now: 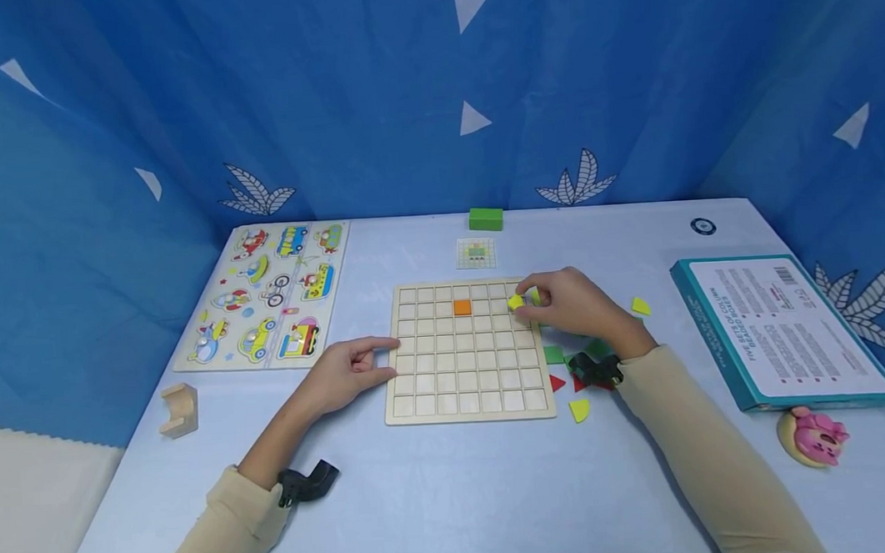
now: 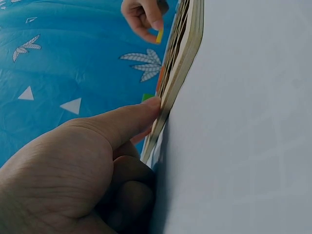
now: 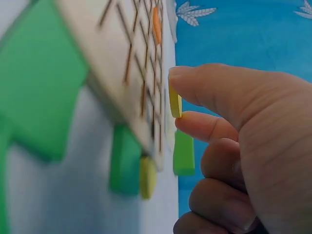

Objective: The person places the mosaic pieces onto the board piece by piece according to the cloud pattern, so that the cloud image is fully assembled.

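Over the upper right squares of a wooden grid board (image 1: 426,386), my right hand (image 1: 567,303) pinches a small yellow tile (image 3: 175,101) between thumb and index finger. The tile is held on edge in the right wrist view, its other fingers curled below. An orange square tile (image 1: 462,307) sits in a cell of the second row. My left hand (image 1: 342,374) touches the board's left edge with thumb and index fingertips spread apart; in the left wrist view the thumb (image 2: 131,119) presses against that edge.
Green tiles (image 1: 553,355), red triangles (image 1: 557,383) and yellow quarter-round tiles (image 1: 580,410) lie right of the board, partly under my right wrist. Behind it are a pattern card (image 1: 476,260) and a green block (image 1: 486,219). A picture puzzle (image 1: 220,338) lies left, a teal box (image 1: 790,325) right.
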A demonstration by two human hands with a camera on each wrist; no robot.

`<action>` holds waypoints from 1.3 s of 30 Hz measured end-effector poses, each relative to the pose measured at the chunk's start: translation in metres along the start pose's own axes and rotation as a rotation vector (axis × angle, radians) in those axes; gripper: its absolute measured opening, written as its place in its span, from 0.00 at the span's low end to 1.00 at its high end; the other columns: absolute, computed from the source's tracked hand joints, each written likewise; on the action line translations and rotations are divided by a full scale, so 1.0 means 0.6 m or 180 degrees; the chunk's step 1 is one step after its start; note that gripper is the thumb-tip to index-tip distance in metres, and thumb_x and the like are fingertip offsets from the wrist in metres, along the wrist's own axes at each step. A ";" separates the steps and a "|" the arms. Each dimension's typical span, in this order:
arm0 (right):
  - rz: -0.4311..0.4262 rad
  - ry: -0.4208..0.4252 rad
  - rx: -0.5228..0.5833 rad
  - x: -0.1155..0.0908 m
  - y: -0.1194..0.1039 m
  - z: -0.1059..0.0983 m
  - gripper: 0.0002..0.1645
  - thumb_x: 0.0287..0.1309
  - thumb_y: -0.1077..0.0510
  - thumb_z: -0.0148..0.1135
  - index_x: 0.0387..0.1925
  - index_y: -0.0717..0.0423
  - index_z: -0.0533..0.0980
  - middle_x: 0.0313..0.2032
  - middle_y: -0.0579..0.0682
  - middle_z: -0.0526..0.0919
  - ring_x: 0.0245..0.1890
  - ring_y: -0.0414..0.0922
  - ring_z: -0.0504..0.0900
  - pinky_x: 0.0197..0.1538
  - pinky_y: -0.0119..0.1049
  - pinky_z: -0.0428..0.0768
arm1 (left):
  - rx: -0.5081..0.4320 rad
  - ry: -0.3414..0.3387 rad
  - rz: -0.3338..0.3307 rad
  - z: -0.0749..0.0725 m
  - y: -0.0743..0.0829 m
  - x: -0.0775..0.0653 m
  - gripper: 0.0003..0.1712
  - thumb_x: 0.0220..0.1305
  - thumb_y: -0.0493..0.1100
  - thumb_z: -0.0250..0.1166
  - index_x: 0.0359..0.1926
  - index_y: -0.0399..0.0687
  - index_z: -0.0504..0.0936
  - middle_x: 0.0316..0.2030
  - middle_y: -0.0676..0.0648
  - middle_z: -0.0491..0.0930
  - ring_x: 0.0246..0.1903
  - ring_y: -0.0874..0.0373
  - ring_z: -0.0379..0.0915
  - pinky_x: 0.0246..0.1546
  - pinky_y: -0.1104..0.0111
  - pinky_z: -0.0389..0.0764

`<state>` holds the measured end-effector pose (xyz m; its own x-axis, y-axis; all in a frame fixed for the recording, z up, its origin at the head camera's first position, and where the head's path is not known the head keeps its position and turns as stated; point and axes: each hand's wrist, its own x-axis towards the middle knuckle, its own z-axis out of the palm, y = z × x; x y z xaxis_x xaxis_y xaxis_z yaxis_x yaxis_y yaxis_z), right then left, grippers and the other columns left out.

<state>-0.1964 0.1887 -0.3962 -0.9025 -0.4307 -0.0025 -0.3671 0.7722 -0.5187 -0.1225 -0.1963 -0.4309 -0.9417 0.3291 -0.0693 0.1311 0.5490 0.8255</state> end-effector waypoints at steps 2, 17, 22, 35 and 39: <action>-0.0074 -0.0020 0.0022 0.007 -0.008 0.001 0.22 0.59 0.46 0.75 0.52 0.51 0.84 0.16 0.46 0.65 0.16 0.46 0.62 0.22 0.37 0.58 | 0.0009 0.0011 0.0005 0.000 0.000 0.000 0.24 0.63 0.47 0.74 0.60 0.52 0.84 0.17 0.56 0.62 0.18 0.62 0.57 0.28 0.69 0.65; -0.0253 -0.0323 -0.0031 0.043 -0.035 0.020 0.21 0.62 0.47 0.72 0.53 0.51 0.84 0.17 0.45 0.69 0.18 0.44 0.67 0.25 0.38 0.62 | 0.0063 -0.0001 -0.0041 0.000 -0.001 0.000 0.23 0.64 0.47 0.73 0.60 0.55 0.84 0.17 0.56 0.62 0.18 0.61 0.57 0.29 0.69 0.66; -0.0326 -0.0357 -0.0048 0.050 -0.038 0.026 0.19 0.62 0.48 0.72 0.52 0.51 0.84 0.17 0.45 0.69 0.18 0.43 0.67 0.26 0.38 0.62 | 0.0047 -0.0014 -0.0047 0.000 -0.002 0.000 0.23 0.64 0.47 0.73 0.60 0.55 0.83 0.17 0.56 0.61 0.19 0.61 0.57 0.30 0.68 0.67; -0.0427 -0.0424 0.0004 0.054 -0.043 0.032 0.18 0.65 0.52 0.68 0.56 0.47 0.83 0.15 0.44 0.65 0.17 0.42 0.62 0.28 0.39 0.61 | 0.0062 -0.0019 -0.0043 0.001 0.002 0.000 0.23 0.64 0.47 0.73 0.60 0.55 0.84 0.17 0.56 0.62 0.19 0.61 0.58 0.29 0.68 0.66; -0.0432 -0.0408 0.0049 0.054 -0.042 0.036 0.18 0.66 0.53 0.66 0.57 0.47 0.83 0.15 0.43 0.63 0.17 0.42 0.60 0.28 0.39 0.61 | 0.0052 -0.0018 -0.0035 0.001 0.001 -0.001 0.23 0.64 0.47 0.73 0.60 0.55 0.84 0.17 0.56 0.62 0.19 0.61 0.57 0.29 0.69 0.66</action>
<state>-0.2113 0.1451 -0.4015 -0.8084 -0.5872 -0.0402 -0.4791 0.6962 -0.5346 -0.1216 -0.1957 -0.4305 -0.9414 0.3273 -0.0817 0.1257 0.5651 0.8154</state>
